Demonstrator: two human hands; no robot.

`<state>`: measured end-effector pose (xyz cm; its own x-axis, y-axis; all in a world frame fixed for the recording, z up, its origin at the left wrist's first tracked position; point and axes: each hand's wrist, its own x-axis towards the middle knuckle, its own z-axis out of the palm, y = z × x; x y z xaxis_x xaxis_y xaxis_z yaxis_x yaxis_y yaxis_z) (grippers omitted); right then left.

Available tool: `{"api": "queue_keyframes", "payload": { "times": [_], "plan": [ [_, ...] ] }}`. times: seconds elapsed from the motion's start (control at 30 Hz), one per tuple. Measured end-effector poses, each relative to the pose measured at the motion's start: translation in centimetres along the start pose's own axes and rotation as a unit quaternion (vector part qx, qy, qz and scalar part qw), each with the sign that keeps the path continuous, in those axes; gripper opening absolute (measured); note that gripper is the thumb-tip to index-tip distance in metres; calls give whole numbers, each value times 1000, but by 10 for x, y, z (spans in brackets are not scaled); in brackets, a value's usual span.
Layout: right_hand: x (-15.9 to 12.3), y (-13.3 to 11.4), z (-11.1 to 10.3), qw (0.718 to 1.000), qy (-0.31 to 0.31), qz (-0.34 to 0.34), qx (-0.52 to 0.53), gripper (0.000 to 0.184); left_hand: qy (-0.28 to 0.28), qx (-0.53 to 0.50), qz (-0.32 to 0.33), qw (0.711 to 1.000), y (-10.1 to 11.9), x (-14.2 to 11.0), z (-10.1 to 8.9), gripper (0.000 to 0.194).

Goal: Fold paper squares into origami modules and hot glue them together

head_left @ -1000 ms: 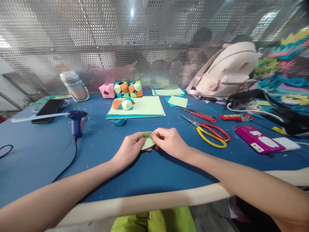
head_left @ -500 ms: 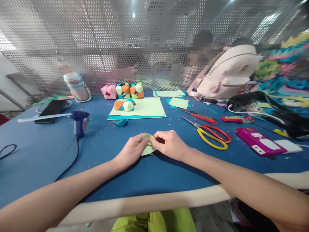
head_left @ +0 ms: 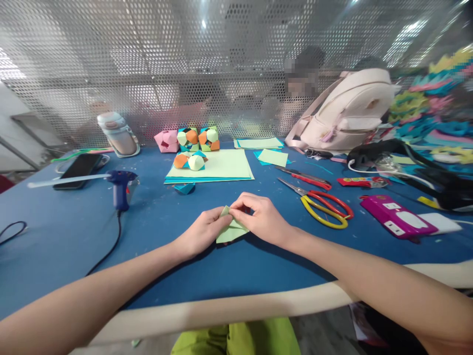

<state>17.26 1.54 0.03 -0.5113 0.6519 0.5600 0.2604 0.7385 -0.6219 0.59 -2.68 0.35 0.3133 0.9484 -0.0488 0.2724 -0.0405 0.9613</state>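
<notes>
Between my hands is a pale green folded paper (head_left: 232,233), tilted, with a pointed corner sticking up at its top. My left hand (head_left: 206,228) grips its left side, thumb across the front. At the upper edge my right hand (head_left: 257,217) pinches the paper between thumb and forefinger. Behind them lies a small blue folded paper piece (head_left: 184,188). Farther back, an orange, green and blue folded paper piece (head_left: 189,160) rests on a stack of pale green and blue sheets (head_left: 229,165). The fingers behind the paper are mostly hidden.
Scissors (head_left: 325,207) and a red-handled cutting tool (head_left: 306,178) lie to the right, near a purple power strip (head_left: 397,215). On the left are a blue glue gun (head_left: 120,190), a phone (head_left: 77,170) and a bottle (head_left: 117,134). Finished paper balls (head_left: 187,139) and a backpack (head_left: 347,111) stand behind.
The green paper has been turned and tilted in my hands, and more of its lower face shows. My right hand has shifted its pinch to the upper corner.
</notes>
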Motion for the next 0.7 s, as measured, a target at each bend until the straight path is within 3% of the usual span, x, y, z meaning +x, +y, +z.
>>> {"api": "queue_keyframes", "payload": {
  "times": [0.23,0.4,0.5,0.6,0.7],
  "plan": [
    [-3,1,2,998,5,-51,-26,11,1,-2,-17,1000,3,1,1,15],
    [3,-1,-6,1000,-15,12,-11,18,23,-5,-32,999,2,2,2,17],
    [8,-1,-14,994,-84,66,-32,26,39,-26,-35,998,2,2,3,18],
    [9,1,-16,981,-161,96,-57,23,56,-24,-33,998,2,2,3,18],
    [7,3,-11,979,-161,104,-69,20,64,-6,-28,998,3,1,4,16]
  ]
}}
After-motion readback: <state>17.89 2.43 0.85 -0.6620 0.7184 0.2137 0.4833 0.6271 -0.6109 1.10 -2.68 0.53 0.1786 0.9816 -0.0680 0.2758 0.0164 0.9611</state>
